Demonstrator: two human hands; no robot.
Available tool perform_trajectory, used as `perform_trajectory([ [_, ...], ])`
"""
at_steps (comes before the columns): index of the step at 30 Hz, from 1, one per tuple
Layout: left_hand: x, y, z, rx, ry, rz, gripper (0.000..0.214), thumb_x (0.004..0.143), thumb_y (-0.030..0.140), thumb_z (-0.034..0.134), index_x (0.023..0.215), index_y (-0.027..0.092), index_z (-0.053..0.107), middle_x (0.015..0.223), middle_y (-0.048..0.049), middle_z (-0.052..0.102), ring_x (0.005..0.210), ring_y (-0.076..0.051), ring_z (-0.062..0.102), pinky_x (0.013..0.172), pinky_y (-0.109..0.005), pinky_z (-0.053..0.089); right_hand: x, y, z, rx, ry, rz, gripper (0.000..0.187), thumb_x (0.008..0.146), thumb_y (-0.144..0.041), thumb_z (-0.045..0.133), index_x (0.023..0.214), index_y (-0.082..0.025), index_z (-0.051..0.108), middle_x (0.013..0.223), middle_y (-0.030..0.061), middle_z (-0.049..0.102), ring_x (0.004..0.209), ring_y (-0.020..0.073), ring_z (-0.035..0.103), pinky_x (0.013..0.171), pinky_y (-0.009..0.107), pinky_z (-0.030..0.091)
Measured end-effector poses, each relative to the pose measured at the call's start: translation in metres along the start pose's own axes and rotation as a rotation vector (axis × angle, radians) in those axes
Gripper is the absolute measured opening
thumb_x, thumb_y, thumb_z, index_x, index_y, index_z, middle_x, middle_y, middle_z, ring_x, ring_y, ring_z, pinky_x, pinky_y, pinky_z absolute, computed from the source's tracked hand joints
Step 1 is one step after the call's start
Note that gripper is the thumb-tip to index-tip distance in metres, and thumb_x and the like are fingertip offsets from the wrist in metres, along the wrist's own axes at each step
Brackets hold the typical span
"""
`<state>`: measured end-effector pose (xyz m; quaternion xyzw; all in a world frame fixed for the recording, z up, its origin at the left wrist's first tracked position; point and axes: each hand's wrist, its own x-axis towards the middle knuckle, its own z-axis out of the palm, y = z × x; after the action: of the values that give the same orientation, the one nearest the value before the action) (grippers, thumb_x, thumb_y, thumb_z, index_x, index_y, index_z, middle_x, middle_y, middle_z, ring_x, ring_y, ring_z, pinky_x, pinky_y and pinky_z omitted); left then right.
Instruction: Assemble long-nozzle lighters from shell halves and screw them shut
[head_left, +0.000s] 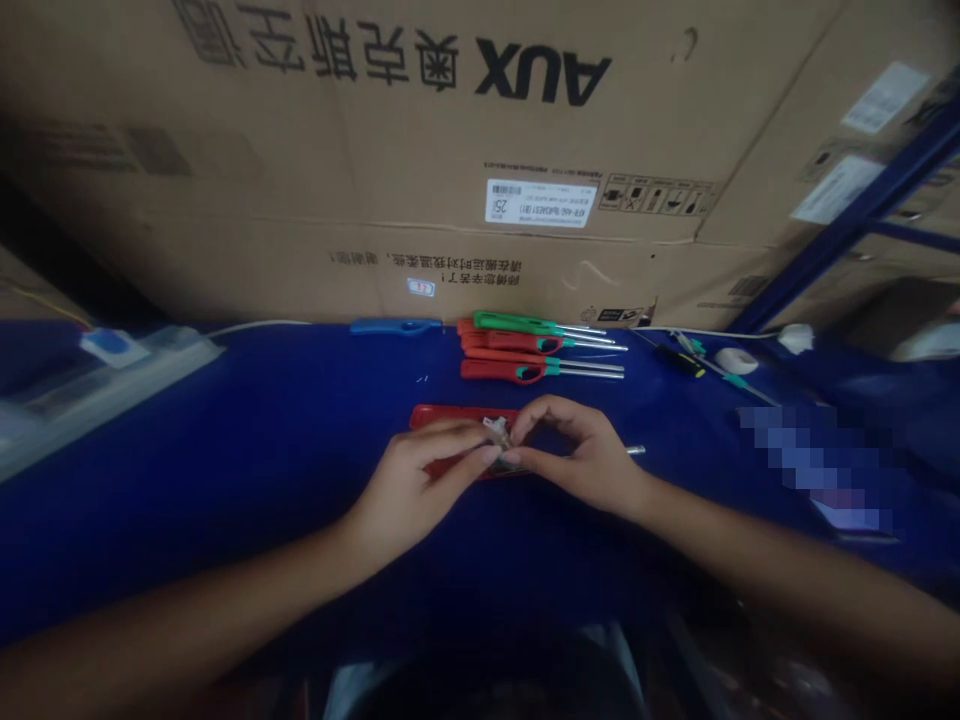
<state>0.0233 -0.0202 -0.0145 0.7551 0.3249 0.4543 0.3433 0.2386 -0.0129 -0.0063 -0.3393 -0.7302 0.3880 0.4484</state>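
Over the blue tabletop, my left hand and my right hand meet with fingertips almost touching. Between them is a small pale, partly see-through part, pinched by both thumbs and fingers; its exact kind is too blurred to make out. Directly under my hands lies a red lighter casing, its middle and right side covered by my fingers. A metal tube tip pokes out to the right of my right hand.
Behind my hands lie several long-necked lighters with red handles and a green-handled one. A blue handle is left of them. A yellow-black screwdriver and a pixelated flat object are rightward. A large cardboard box walls the back.
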Motion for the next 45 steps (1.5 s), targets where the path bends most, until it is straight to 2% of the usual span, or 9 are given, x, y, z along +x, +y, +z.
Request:
perform_trajectory([
  [4,-0.001,0.003,0.002,-0.082,-0.007,-0.043,0.013,0.092,0.021,0.07,0.1,0.02,0.08,0.107,-0.005,0.078,0.099,-0.017,0.074,0.093,-0.025,0.059,-0.005,-0.002,0.003,-0.118,-0.014,-0.098,0.012,0.084,-0.025,0.079,0.086,-0.02,0.069,0.083,0.0007,0.074,0.077,0.0129,0.07,0.076,0.026,0.057],
  [10,-0.001,-0.001,0.003,-0.245,0.01,-0.223,0.019,0.091,0.029,0.071,0.103,0.016,0.074,0.102,-0.0067,0.079,0.092,-0.018,0.076,0.085,-0.026,0.063,-0.006,0.002,0.004,-0.201,-0.053,-0.116,0.003,0.091,-0.023,0.071,0.091,-0.021,0.072,0.085,0.0028,0.076,0.078,0.0152,0.071,0.075,0.029,0.056],
  [16,0.004,-0.006,-0.004,-0.268,0.004,-0.312,0.031,0.09,0.039,0.072,0.108,0.015,0.07,0.097,-0.0079,0.079,0.088,-0.02,0.076,0.084,-0.031,0.063,-0.005,0.009,-0.005,-0.465,-0.174,-0.351,0.012,0.098,-0.019,0.059,0.103,-0.02,0.07,0.095,0.0072,0.074,0.085,0.0189,0.065,0.08,0.036,0.052],
  [19,0.005,-0.008,-0.006,-0.303,-0.001,-0.358,0.039,0.089,0.04,0.073,0.118,0.015,0.067,0.099,-0.0081,0.079,0.089,-0.021,0.077,0.083,-0.033,0.064,-0.006,0.01,-0.008,-0.594,-0.218,-0.317,0.016,0.096,-0.028,0.064,0.11,-0.021,0.069,0.104,0.0088,0.07,0.093,0.0213,0.064,0.086,0.04,0.049],
  [22,0.006,-0.01,-0.007,-0.314,0.002,-0.375,0.04,0.088,0.041,0.073,0.117,0.014,0.066,0.1,-0.0081,0.078,0.09,-0.021,0.076,0.082,-0.032,0.064,-0.007,0.011,-0.008,-0.639,-0.254,-0.267,0.021,0.094,-0.032,0.067,0.112,-0.022,0.067,0.108,0.0086,0.068,0.098,0.0224,0.062,0.089,0.041,0.046],
  [29,0.006,-0.009,-0.006,-0.269,-0.019,-0.365,0.034,0.088,0.04,0.073,0.112,0.016,0.066,0.097,-0.0066,0.076,0.09,-0.02,0.075,0.081,-0.03,0.063,-0.008,0.014,-0.007,-0.652,-0.263,-0.249,0.007,0.094,-0.025,0.065,0.1,-0.021,0.068,0.106,0.0073,0.066,0.096,0.0213,0.06,0.085,0.039,0.043],
  [33,0.005,-0.007,-0.006,-0.257,-0.035,-0.342,0.033,0.09,0.041,0.071,0.11,0.016,0.067,0.096,-0.0066,0.077,0.091,-0.02,0.075,0.086,-0.031,0.062,-0.007,0.014,-0.009,-0.634,-0.259,-0.262,0.006,0.095,-0.022,0.064,0.099,-0.021,0.068,0.104,0.0067,0.067,0.095,0.0205,0.061,0.084,0.038,0.043],
  [37,0.005,-0.006,-0.006,-0.277,-0.043,-0.369,0.034,0.088,0.044,0.072,0.108,0.017,0.068,0.095,-0.0062,0.077,0.084,-0.019,0.075,0.082,-0.031,0.064,-0.006,0.013,-0.01,-0.604,-0.257,-0.243,0.005,0.096,-0.02,0.062,0.096,-0.021,0.068,0.101,0.006,0.068,0.094,0.0197,0.064,0.082,0.037,0.045],
  [45,0.004,-0.007,-0.007,-0.221,-0.068,-0.372,0.03,0.09,0.037,0.071,0.11,0.016,0.07,0.1,-0.0068,0.077,0.081,-0.017,0.075,0.081,-0.029,0.064,-0.007,0.011,-0.009,-0.448,-0.239,-0.211,0.005,0.096,-0.017,0.062,0.096,-0.019,0.067,0.096,0.0058,0.071,0.091,0.0183,0.068,0.082,0.034,0.054],
])
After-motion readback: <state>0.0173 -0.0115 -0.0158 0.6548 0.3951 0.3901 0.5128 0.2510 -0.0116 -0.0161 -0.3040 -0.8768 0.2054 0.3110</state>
